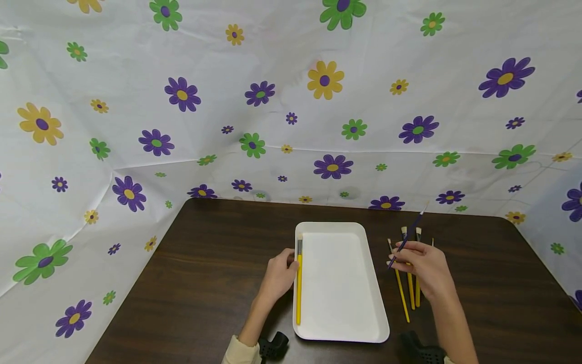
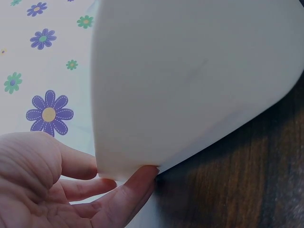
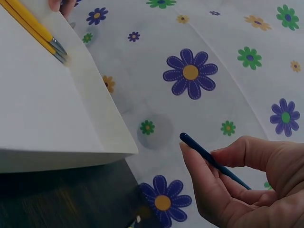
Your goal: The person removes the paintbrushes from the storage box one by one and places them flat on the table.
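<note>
A white rectangular tray point(image 1: 336, 283) lies on the table, and my left hand point(image 1: 279, 273) grips its left rim; the left wrist view has the thumb and fingers point(image 2: 137, 190) at the tray's edge. Along the tray's left side, inside it, lies a yellow-handled paintbrush point(image 1: 299, 288), bristles toward the far end. Two yellow handles point(image 3: 33, 23) show side by side there in the right wrist view. My right hand point(image 1: 427, 268) pinches a thin dark blue paintbrush point(image 1: 414, 225), tilted with its pale bristles up, to the right of the tray.
Several yellow-handled paintbrushes point(image 1: 402, 298) lie on the table under and beside my right hand, which partly hides them. Behind the dark wooden table point(image 1: 209, 263) hangs a white cloth point(image 1: 282, 60) printed with flowers. It runs along the left and right sides too.
</note>
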`<state>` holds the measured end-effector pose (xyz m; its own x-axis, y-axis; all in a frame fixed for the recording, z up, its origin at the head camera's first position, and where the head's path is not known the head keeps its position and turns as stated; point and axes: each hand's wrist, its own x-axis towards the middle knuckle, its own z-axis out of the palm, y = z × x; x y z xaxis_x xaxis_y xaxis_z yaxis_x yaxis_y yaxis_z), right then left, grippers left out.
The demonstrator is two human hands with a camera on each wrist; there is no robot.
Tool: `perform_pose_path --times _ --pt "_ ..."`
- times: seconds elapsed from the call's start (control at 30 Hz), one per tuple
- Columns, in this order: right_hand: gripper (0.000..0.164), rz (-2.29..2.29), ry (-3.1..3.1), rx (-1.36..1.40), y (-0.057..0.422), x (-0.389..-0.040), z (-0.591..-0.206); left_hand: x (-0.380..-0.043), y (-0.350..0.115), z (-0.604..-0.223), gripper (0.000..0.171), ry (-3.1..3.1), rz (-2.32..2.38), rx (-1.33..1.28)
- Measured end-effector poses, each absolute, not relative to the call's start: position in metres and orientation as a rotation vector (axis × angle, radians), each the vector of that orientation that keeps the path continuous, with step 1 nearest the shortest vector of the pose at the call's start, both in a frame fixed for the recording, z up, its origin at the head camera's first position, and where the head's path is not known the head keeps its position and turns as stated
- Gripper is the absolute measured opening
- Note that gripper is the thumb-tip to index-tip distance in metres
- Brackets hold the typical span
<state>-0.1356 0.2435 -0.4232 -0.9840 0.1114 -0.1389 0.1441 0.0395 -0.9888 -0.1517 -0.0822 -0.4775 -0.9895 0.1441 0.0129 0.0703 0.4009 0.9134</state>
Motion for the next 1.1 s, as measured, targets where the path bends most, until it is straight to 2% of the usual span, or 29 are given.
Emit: perform_pose_path --times 0.23,0.4,0.47,0.7,0.83,1.1 --pt "0.042 -2.209 2.196 0.302 0.256 -0.136 -0.426 -0.151 -0.082 -0.476 0.033 2.563 1.662 0.196" --pt "0.019 -2.306 2.094 0.326 0.269 -0.134 -0.429 -0.151 -0.081 -0.475 0.033 2.571 1.649 0.191" --pt "0.016 -2.322 2.077 0.337 0.276 -0.133 -0.431 -0.151 -0.081 -0.475 0.033 2.574 1.649 0.196" --pt "0.050 -1.901 2.387 0.380 0.307 -0.130 -0.438 -0.151 -0.081 -0.476 0.033 2.581 1.648 0.195" --pt "0.051 -1.708 2.453 0.435 0.323 -0.129 -0.442 -0.151 -0.082 -0.476 0.033 2.582 1.655 0.194" --pt "0.051 -1.670 2.391 0.521 0.333 -0.126 -0.447 -0.152 -0.082 -0.477 0.034 2.584 1.646 0.196"
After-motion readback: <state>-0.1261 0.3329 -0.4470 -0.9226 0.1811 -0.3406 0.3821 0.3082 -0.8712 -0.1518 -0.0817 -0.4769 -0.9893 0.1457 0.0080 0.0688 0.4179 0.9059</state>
